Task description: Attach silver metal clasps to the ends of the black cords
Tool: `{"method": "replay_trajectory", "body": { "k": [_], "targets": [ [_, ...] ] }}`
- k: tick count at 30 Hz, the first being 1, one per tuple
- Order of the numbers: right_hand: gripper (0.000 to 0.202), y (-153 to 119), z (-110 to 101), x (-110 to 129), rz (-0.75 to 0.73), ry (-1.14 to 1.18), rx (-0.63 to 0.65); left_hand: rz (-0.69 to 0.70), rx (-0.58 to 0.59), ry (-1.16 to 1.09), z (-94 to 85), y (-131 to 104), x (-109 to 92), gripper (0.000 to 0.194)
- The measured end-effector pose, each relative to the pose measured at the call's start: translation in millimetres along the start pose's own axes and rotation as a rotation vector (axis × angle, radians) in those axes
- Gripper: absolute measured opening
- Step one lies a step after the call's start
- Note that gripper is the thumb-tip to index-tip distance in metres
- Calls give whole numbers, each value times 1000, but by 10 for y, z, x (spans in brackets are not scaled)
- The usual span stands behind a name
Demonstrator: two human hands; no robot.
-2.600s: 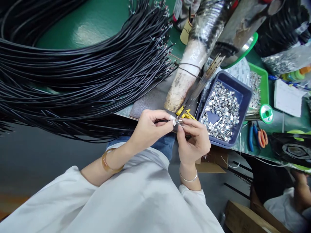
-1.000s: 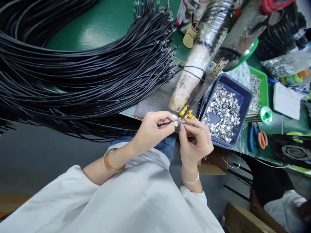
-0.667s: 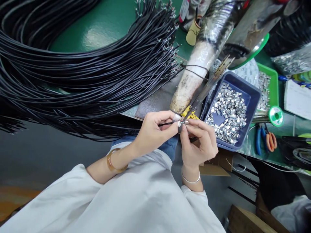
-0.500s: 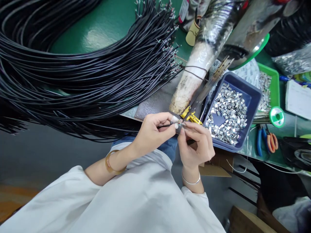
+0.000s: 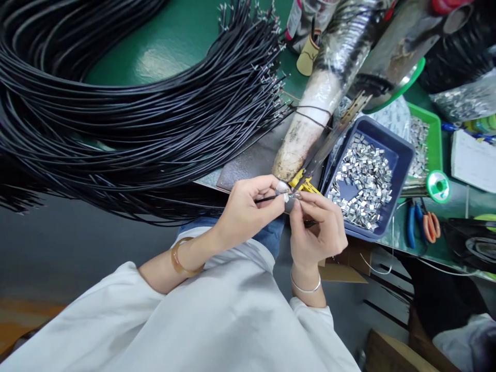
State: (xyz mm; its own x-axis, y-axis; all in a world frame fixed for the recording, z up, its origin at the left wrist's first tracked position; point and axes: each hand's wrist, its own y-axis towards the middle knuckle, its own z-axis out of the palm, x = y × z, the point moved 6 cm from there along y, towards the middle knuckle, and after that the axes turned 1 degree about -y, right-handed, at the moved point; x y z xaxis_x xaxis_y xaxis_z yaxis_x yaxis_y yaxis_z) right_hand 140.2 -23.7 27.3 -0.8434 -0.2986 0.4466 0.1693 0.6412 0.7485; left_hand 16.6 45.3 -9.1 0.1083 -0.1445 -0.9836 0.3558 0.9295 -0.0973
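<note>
Between thumb and fingers, my left hand (image 5: 248, 209) pinches a black cable (image 5: 265, 199) close to its end, with white wrapping on the fingertips. Opposite it, my right hand (image 5: 320, 227) is closed in a pinch on a small silvery metal piece (image 5: 295, 196) at the cable's tip. The fingers partly hide this piece, and I cannot tell whether it is joined to the wires. Both hands are at the bench's front edge, just in front of a yellow-handled tool (image 5: 304, 182).
A large bundle of black cables (image 5: 155, 113) with stripped ends covers the left. At the right, a dark blue tray (image 5: 405, 155) holds many metal shells (image 5: 364, 186). Behind my hands slants a plastic-wrapped tube (image 5: 298, 134). Pliers (image 5: 430, 227) and a solder spool (image 5: 438, 186) lie farther right.
Both hands have shifted slightly right together, still pinching at the cable's end. The view has moved a little; nothing else on the bench visibly differs.
</note>
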Motion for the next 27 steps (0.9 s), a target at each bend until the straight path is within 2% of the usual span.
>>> {"method": "replay_trajectory", "body": {
  "k": [8, 10, 13, 15, 17, 20, 24, 25, 27],
  "targets": [
    [22, -56, 2, 10, -28, -5, -15, -13, 27, -9, -10, -5, 37, 8],
    [20, -53, 14, -33, 53, 63, 24, -11, 24, -23, -27, -2, 16, 8],
    [9, -51, 69, -152, 275, 231, 165, -32, 76, -73, -20, -9, -17, 10],
    [6, -34, 44, -189, 324, 252, 186, -62, 116, -92, -8, -23, -21, 9],
    [8, 1, -13, -180, 280, 208, 166, -80, 131, -88, -6, -35, -16, 9],
    [10, 24, -29, -130, 191, 164, 202, -77, 141, -66, -3, -37, -6, 9],
    [12, -10, -33, -15, 8, 83, 195, -41, 122, -114, -38, -20, -12, 10],
    [12, -29, -39, -21, 13, 67, 180, -35, 130, -127, -44, -19, -14, 11],
    [9, -72, -70, -102, 130, 79, 126, -33, 161, -133, -44, -27, -16, 11]
  ]
}}
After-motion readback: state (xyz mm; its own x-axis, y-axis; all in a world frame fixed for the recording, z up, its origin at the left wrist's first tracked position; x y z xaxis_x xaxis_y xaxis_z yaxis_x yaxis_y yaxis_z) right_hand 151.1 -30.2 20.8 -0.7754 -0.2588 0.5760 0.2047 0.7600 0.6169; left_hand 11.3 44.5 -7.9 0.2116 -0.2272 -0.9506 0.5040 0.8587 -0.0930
